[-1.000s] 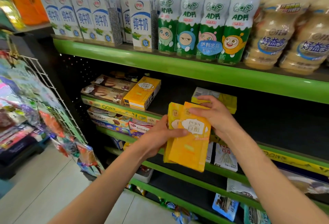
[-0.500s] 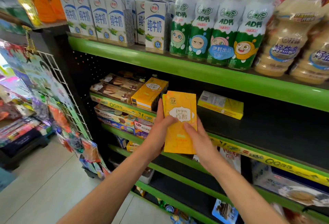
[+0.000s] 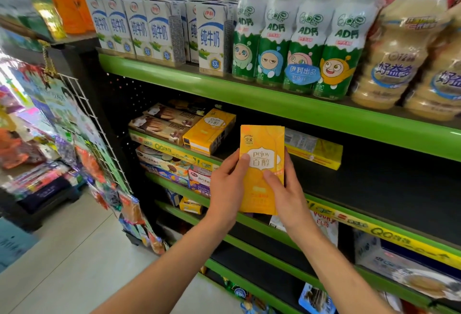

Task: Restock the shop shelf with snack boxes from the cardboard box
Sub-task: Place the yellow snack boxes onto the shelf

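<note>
The shop shelf (image 3: 287,106) is a metal rack with glossy green front edges and dark matte boards; its middle board lies mostly bare on the right. On the top board stand white paper milk cartons (image 3: 159,32), shrink-wrapped green-and-white AD calcium bottles (image 3: 296,37) and beige plastic yoghurt-drink bottles (image 3: 399,47). A white wire rack (image 3: 94,129) hung with crinkled bright packets stands at the shelf's left end, over a pale tiled floor (image 3: 74,259).

On the middle board lie brown biscuit boxes (image 3: 162,124), beside them a stack of yellow snack boxes (image 3: 209,130), and further right a single yellow box (image 3: 314,149) lying flat.

In front of that board, held upright in the air, is a flat rectangular Pejoy snack box (image 3: 262,169): smooth yellow-orange cardboard, a white label panel with "pejoy" and Chinese characters, a small round emblem at its top left corner. A second edge shows along its right side, so there may be two boxes together.

The left hand (image 3: 227,189) holds its left edge, thumb on the front face. The right hand (image 3: 287,189) holds the right edge, thumb on the front below the label. Both grips are narrow, closed on the box
</note>
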Tool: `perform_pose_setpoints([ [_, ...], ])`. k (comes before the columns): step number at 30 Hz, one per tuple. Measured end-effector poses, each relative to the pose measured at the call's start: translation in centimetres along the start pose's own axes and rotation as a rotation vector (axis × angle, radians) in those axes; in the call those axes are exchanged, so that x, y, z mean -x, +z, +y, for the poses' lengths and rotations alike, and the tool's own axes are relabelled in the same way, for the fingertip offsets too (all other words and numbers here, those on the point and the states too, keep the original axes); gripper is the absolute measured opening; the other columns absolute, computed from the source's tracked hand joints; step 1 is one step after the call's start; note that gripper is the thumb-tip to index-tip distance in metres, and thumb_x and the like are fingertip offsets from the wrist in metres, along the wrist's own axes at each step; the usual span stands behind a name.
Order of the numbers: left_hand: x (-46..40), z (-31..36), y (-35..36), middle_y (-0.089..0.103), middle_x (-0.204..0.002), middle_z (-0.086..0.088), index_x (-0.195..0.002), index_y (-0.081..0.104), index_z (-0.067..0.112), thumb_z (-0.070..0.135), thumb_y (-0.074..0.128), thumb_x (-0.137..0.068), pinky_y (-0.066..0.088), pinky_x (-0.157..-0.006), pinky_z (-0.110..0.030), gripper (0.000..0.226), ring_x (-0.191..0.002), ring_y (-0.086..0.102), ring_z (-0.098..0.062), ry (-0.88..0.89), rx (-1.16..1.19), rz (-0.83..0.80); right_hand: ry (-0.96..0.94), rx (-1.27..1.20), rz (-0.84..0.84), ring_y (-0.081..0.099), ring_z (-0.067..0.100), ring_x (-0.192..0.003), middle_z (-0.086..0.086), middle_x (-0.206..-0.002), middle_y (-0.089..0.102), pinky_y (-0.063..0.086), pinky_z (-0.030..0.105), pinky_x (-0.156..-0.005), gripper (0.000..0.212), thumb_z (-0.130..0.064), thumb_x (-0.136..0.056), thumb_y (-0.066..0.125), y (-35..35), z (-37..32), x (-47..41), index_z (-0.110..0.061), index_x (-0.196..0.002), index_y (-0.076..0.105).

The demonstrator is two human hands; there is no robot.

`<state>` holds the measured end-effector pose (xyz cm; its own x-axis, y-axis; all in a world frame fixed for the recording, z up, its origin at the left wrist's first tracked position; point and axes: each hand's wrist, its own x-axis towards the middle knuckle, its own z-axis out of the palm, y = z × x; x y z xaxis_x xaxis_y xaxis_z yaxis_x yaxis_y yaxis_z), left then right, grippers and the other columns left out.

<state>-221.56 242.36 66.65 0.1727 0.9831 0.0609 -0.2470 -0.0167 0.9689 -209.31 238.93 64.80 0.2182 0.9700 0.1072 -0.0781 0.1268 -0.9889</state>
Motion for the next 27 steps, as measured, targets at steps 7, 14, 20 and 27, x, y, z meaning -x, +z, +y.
perform_pose_setpoints([
  [7,0.0,0.8,0.9,0.075,-0.105,0.008,-0.111,0.073,0.037,0.029,0.054,-0.100,0.060,-0.080,-0.031,0.023,-0.098,0.071,-0.012,0.156,-0.198,0.030,0.008,-0.017,-0.028,0.065,0.005,-0.111,-0.021,-0.125,0.064,0.057,0.021,-0.074,0.053,-0.048,-0.090,0.058,-0.4,0.3,0.0,-0.057,-0.138,0.038],
  [14,0.9,0.6,2.6,0.072,-0.110,0.013,-0.113,0.063,0.051,0.041,0.057,-0.094,0.060,-0.080,-0.035,0.023,-0.100,0.070,-0.011,0.144,-0.247,0.072,0.057,-0.055,-0.104,0.066,0.004,-0.109,-0.024,-0.124,0.064,0.058,0.025,-0.076,0.056,-0.053,-0.084,0.063,-2.2,-0.5,-0.2,-0.067,-0.132,0.037],
  [20,2.0,0.7,2.7,0.074,-0.111,0.003,-0.120,0.065,0.039,0.036,0.065,-0.087,0.059,-0.082,-0.044,0.033,-0.100,0.072,-0.022,0.013,-0.049,0.120,0.117,-0.042,-0.184,0.067,0.000,-0.102,-0.028,-0.117,0.065,0.057,0.020,-0.070,0.052,-0.054,-0.083,0.062,-2.6,-0.7,0.3,-0.073,-0.124,0.038],
  [27,3.3,0.3,3.0,0.073,-0.111,0.000,-0.122,0.067,0.032,0.024,0.071,-0.088,0.060,-0.075,-0.039,0.035,-0.100,0.072,-0.026,-0.063,0.116,0.144,0.156,-0.111,-0.226,0.070,0.002,-0.097,-0.025,-0.110,0.069,0.056,0.017,-0.065,0.040,-0.048,-0.087,0.064,-3.1,-0.1,1.2,-0.070,-0.116,0.046],
])
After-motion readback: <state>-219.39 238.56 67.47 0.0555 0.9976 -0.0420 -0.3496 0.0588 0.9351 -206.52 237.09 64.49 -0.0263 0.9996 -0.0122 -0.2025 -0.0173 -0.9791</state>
